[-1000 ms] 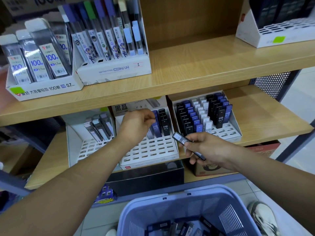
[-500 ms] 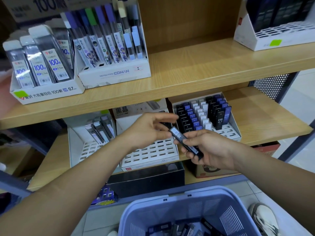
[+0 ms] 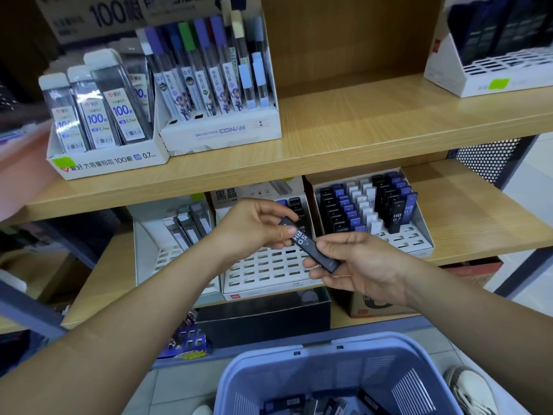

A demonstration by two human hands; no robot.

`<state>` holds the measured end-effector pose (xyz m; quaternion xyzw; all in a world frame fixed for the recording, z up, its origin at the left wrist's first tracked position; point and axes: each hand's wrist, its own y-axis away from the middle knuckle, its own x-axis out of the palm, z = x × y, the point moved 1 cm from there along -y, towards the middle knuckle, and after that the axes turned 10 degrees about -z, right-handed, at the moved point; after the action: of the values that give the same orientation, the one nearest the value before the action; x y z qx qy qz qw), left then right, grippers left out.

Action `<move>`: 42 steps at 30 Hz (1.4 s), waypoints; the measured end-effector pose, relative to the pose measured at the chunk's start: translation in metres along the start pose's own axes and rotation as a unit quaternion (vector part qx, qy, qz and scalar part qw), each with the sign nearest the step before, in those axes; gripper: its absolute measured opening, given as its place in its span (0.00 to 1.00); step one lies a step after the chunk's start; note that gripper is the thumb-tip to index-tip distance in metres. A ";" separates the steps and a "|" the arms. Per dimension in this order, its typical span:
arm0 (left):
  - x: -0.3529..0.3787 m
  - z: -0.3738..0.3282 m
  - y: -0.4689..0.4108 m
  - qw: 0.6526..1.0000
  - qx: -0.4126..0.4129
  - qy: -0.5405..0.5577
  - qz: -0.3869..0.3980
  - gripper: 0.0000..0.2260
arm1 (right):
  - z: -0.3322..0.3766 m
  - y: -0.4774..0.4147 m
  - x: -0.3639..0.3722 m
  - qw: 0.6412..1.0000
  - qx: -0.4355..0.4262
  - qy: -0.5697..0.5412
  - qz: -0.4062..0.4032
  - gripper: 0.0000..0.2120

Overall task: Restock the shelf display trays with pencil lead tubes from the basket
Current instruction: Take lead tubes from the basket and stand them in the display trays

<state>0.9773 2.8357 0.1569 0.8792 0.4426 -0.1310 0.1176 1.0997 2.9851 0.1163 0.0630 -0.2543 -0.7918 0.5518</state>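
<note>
- The left hand (image 3: 254, 227), which one second earlier had reached among the rear tubes (image 3: 294, 205) of the middle tray (image 3: 263, 274), had come off them and met the right hand (image 3: 362, 265) in front of that tray.
- The black lead tube (image 3: 305, 242), earlier gripped by the right hand alone, was now held by both hands.
- Left hand: thumb and forefinger pinched the upper end of the tube.
- Right hand: fingers curled round the lower end.
- The tube lay tilted, upper end toward the left, with its "HB 0.5" marking facing the camera; earlier that marking could not be read.
- The tube was in the air above the open grid slots of the middle tray, touching neither the tray nor the shelf.
- In the middle tray, tubes stood only at the rear right corner; the rows of slots in front of them were open.
- The right tray (image 3: 419, 235) was filled through its rear rows, with open slots along its front edge.
- The left tray (image 3: 149, 259) held a few tubes at the rear, with open slots in front.
- The front edge of the upper shelf board (image 3: 329, 163) ran above both hands, well clear of them.
- The basket (image 3: 299, 363) sat below the hands, its rim in front of the lower shelf (image 3: 466, 211), with more tubes (image 3: 287, 404) lying in it.
</note>
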 end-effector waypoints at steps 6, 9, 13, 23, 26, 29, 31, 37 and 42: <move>-0.022 0.025 -0.013 0.965 0.088 -0.209 -0.131 0.06 | -0.030 -0.021 -0.005 0.875 -0.140 0.456 -0.081 0.15; -0.024 0.033 -0.016 0.951 0.115 -0.241 -0.157 0.06 | -0.035 -0.027 -0.003 0.823 -0.181 0.534 -0.075 0.22; -0.014 0.037 -0.022 0.949 0.130 -0.227 -0.179 0.07 | -0.045 -0.033 -0.001 0.786 -0.196 0.583 -0.055 0.24; 0.016 0.038 -0.032 0.931 0.183 -0.282 -0.140 0.11 | -0.046 -0.043 -0.003 0.729 -0.250 0.630 -0.091 0.17; 0.019 0.033 -0.033 0.924 0.197 -0.305 -0.121 0.12 | -0.045 -0.044 -0.003 0.708 -0.260 0.649 -0.098 0.14; 0.027 0.032 -0.032 0.906 0.224 -0.347 -0.092 0.12 | -0.047 -0.047 -0.003 0.695 -0.269 0.657 -0.111 0.11; 0.031 0.035 -0.035 0.903 0.223 -0.355 -0.091 0.13 | -0.049 -0.049 -0.003 0.689 -0.274 0.661 -0.119 0.09; 0.029 0.042 -0.045 0.919 0.214 -0.280 -0.178 0.08 | -0.052 -0.055 -0.002 0.662 -0.286 0.678 -0.139 0.05; 0.025 0.038 -0.043 0.889 0.269 -0.324 -0.178 0.08 | -0.055 -0.056 0.000 0.646 -0.294 0.689 -0.146 0.07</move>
<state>0.9517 2.8673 0.1094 0.6926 0.4765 -0.5414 -0.0115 1.0733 2.9813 0.0428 0.4611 0.4577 -0.6237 0.4347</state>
